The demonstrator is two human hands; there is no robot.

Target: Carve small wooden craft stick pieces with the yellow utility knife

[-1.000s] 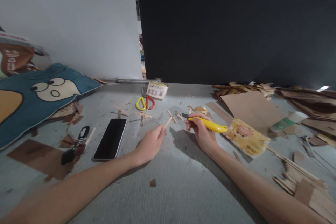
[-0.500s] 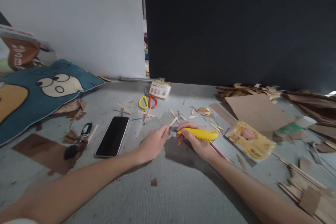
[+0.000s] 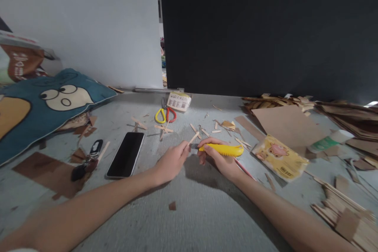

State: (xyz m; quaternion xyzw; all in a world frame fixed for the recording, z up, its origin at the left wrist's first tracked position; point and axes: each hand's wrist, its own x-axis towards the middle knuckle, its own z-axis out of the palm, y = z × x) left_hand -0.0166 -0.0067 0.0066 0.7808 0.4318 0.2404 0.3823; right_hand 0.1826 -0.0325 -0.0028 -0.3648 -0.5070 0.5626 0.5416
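In the middle of the table my left hand (image 3: 175,158) pinches a thin wooden stick (image 3: 193,138), whose pale end points up and to the right. My right hand (image 3: 217,156) is wrapped around a yellow utility knife (image 3: 224,149). Its blade (image 3: 194,146) is out and reaches left to the stick, close to my left fingertips. Whether the edge touches the wood I cannot tell. Beyond the hands lie short stick pieces (image 3: 204,131) and small crosses of sticks (image 3: 163,129).
Left of my hands lie a black phone (image 3: 126,155), keys (image 3: 85,165) and a blue cushion (image 3: 71,98). Scissors (image 3: 165,115) and a small packet (image 3: 179,101) are ahead. On the right are a yellow tissue pack (image 3: 280,157), a glue tube (image 3: 329,141), cardboard (image 3: 288,126) and wooden scraps (image 3: 351,212).
My hands hold the same stick and knife in nearly the same pose. The knife's handle has shifted very slightly left; the whole view has also shifted a little.
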